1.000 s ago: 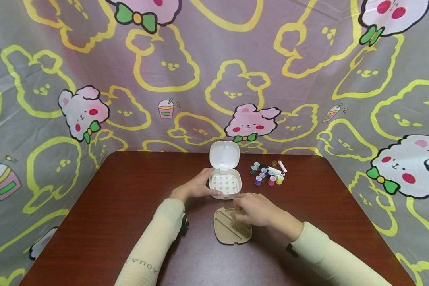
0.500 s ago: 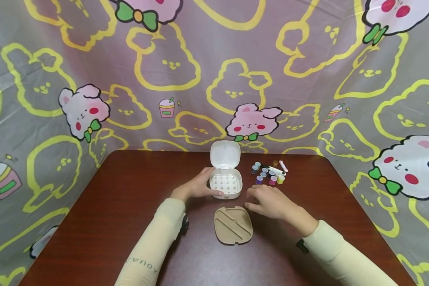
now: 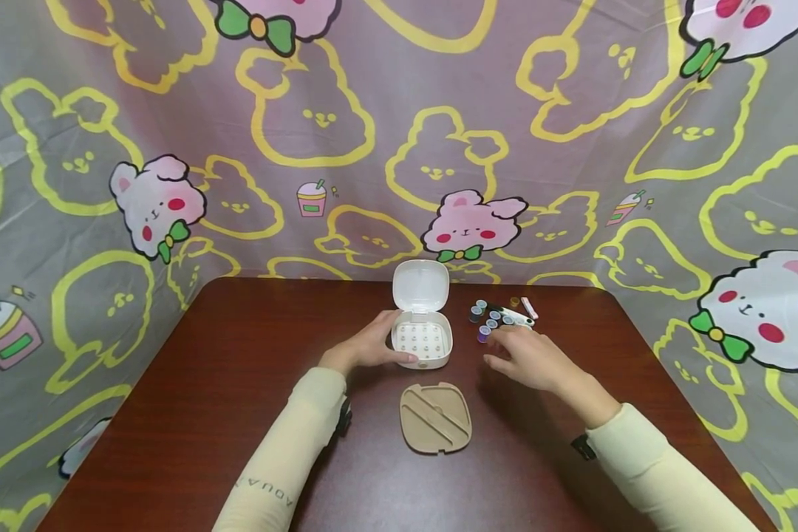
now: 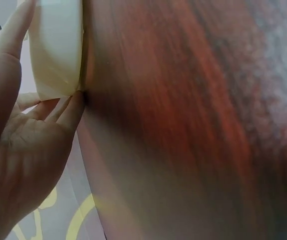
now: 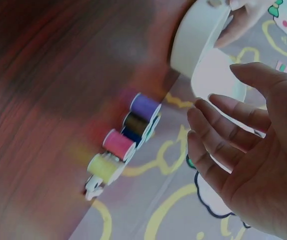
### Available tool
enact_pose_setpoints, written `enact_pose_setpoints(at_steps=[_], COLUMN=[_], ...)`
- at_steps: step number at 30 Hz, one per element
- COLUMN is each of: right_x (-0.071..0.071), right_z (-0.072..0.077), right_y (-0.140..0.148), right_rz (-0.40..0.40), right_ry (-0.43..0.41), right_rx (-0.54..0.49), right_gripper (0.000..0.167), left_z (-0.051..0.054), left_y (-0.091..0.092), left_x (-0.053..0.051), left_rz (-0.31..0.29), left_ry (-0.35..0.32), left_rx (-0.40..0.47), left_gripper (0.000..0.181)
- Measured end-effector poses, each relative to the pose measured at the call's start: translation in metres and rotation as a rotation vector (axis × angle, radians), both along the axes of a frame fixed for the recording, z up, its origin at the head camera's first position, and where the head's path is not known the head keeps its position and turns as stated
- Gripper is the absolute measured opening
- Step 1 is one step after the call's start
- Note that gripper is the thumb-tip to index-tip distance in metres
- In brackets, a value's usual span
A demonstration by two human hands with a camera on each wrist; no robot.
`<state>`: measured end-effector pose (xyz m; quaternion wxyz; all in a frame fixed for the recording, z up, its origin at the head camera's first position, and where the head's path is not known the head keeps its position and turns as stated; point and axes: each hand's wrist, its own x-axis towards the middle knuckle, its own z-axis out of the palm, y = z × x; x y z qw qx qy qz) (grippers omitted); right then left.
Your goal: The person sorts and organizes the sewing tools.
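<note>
The left hand [image 3: 367, 346] held the white box [image 3: 423, 363] at its left side, thumb laid along the front rim and the other fingers round the outer wall. The fingers of the right hand [image 3: 532, 360] were bent loosely and parted, with nothing between them; in the right wrist view a gap showed between their tips and the thread spools [image 5: 146, 106].

The box stood on the table with its lid [image 3: 421, 285] raised, the lid's top overlapping the table's far edge from the head view. A strip of wood separated the box's front from the tan tray [image 3: 437, 419], which lay flat nearer the person, both its sides well apart from the sleeves [image 3: 275, 451]. Room for the right hand ran between the box's right wall and the spools. The table [image 3: 239, 347] stretched wide beyond the left forearm, up to the patterned curtain [image 3: 346, 96].

From the head, the right hand covered the pink spool [image 5: 119, 145] and the yellow spool [image 5: 104, 167], both plain in the right wrist view. Behind the cluster, a white tool [image 3: 520, 318] was partly hidden. The marks on the box's floor were too small to tell as raised or printed. The left wrist view cut off the box's upper part, and both sleeves ran out of the head view's bottom.
</note>
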<state>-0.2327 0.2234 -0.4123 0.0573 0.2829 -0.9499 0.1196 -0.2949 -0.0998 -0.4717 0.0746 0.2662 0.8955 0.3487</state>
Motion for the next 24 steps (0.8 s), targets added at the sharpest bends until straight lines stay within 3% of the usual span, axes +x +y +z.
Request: enact_pose_setpoints(at_steps=[5, 16, 24], right_x=[-0.003, -0.014, -0.02], right_z=[0.002, -0.001, -0.005], right_y=[0.01, 0.026, 0.04], right_rz=[-0.063, -0.118, -0.207], right_ry=[0.004, 0.035, 0.014], right_rx=[0.005, -0.04, -0.065], right_gripper=[0.018, 0.011, 0.018], left_z=[0.001, 0.002, 0.001], left_y=[0.001, 0.0, 0.0], left_x=[0.0, 0.001, 0.002], left_rz=[0.002, 0.009, 0.025], left_ry=[0.001, -0.044, -0.047], left_rx=[-0.007, 0.007, 0.023], left_gripper=[0.1, 0.102, 0.103])
